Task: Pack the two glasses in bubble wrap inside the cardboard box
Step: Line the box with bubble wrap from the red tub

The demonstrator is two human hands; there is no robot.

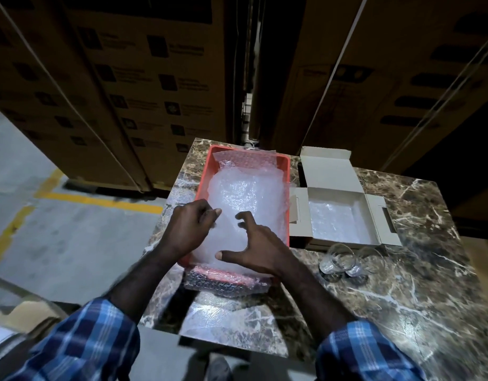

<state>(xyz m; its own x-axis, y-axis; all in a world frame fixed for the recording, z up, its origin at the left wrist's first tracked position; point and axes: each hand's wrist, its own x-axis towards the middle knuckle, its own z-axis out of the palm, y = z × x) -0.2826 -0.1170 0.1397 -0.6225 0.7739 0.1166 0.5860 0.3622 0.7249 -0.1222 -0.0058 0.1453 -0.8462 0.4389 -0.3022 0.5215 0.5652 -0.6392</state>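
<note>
Both forearms rise from the bottom corners of the frame, in rolled blue plaid sleeves, and meet near the centre. The left hand (189, 229) has its fingers curled, fingertips pinched together. The right hand (258, 250) spreads wide, fingers bent clawlike, thumb pointing left.

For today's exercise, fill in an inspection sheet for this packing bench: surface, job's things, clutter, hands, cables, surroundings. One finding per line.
Surface: marble-patterned table, glossy, bare at the near right.
Job's things: two glasses upright, side by side, unwrapped, just in front of the open cardboard box; a bubble wrap liner lies in the box; bubble wrap sheets fill the red tray and hang over its near edge.
Clutter: nothing seen.
Hands: left hand pinches a sheet's edge; right hand spread over the sheets, fingers bent.
Cables: nothing seen.
Surroundings: stacked cartons behind; concrete floor with yellow lines at left.
</note>
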